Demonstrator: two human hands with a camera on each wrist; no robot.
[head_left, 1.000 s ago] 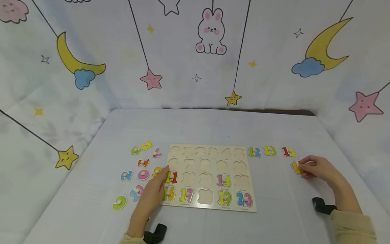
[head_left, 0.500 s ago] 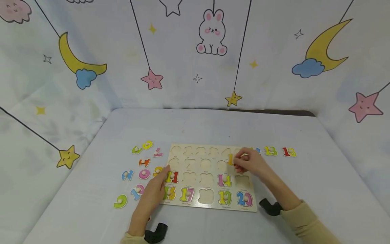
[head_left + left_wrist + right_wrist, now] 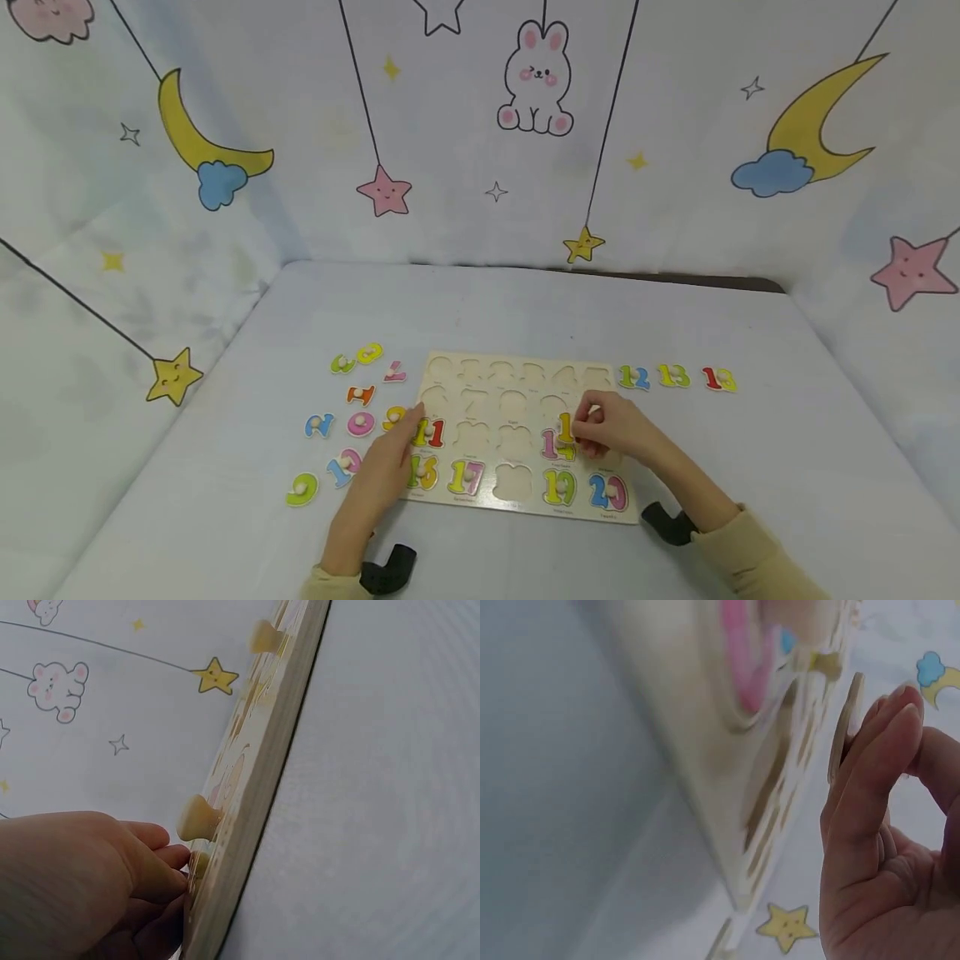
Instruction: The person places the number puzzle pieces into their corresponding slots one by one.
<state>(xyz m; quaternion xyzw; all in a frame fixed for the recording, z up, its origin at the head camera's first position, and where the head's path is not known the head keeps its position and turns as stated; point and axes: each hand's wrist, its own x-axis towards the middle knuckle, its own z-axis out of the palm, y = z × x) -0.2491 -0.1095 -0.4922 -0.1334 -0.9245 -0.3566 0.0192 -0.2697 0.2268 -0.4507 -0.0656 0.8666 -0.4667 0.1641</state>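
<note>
A pale number puzzle board (image 3: 525, 503) lies on the table, with number pieces such as 11, 14, 16, 17, 19 and 20 set in its lower rows. My left hand (image 3: 382, 467) rests along its left edge; in the left wrist view the relaxed fingertips touch the board beside a knob (image 3: 199, 819). Over the right side, my right hand (image 3: 617, 422) pinches a knobbed number piece (image 3: 565, 427). Only a yellow 1 of it shows, as the fingers cover the rest. In the right wrist view this piece (image 3: 846, 727) is edge-on, apart from the board.
Loose number pieces lie left of the board, among them a green one (image 3: 302, 489) and a pink zero (image 3: 360, 424). To the right lie a 12 (image 3: 633, 377), a 13 (image 3: 673, 376) and a red-and-yellow piece (image 3: 718, 380). A patterned curtain (image 3: 450, 225) hangs behind the table.
My right hand has lifted the yellow-1 piece from the table at the right and carried it left over the board, then nearer to me. The left hand has stayed at the board's edge.
</note>
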